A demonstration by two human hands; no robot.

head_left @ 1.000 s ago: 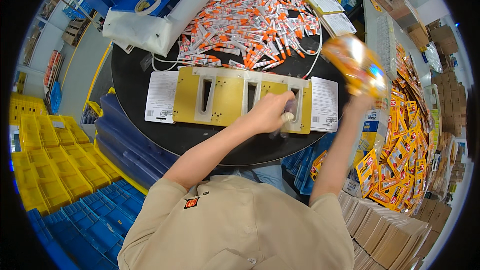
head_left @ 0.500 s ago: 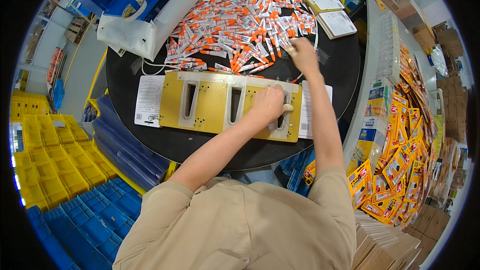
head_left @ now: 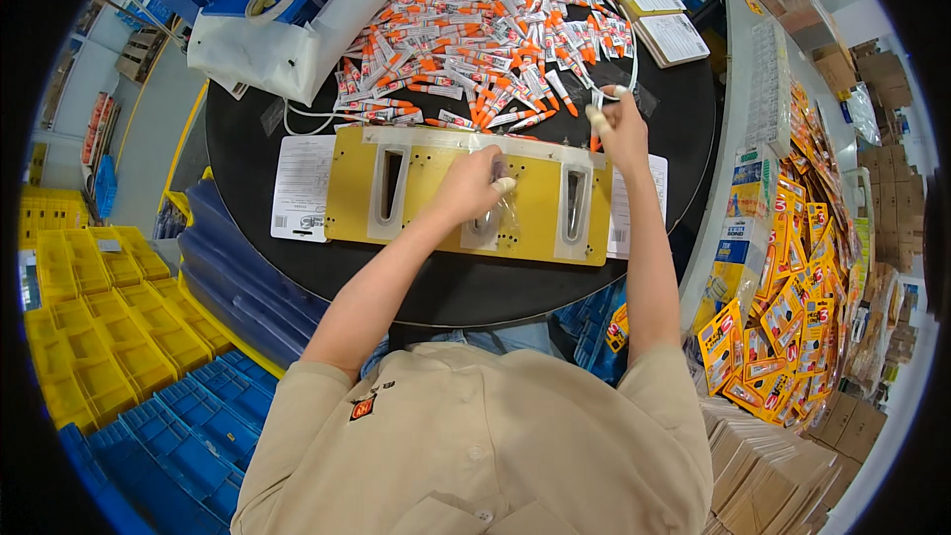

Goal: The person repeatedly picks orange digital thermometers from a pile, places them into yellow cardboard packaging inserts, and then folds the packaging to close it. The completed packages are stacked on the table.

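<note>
A long yellow fixture board with three slots framed in pale plastic lies across the near part of the round black table. Over its middle slot, my left hand is closed on a clear plastic blister, partly hidden by the fingers. My right hand is raised beyond the board's right end, pinching a small white tube with an orange cap. Pale finger covers sit on fingertips of both hands. A heap of similar tubes spreads beyond the board.
Printed cards stick out past the board's ends, and more card stacks stand at far right. A white cable crosses the black table. Orange blister packs fill the right side. Yellow bins and blue crates stand left.
My left hand has moved left from the right slot to the middle one. My right hand has come back from the heap's edge, with a tube now showing in its fingers.
</note>
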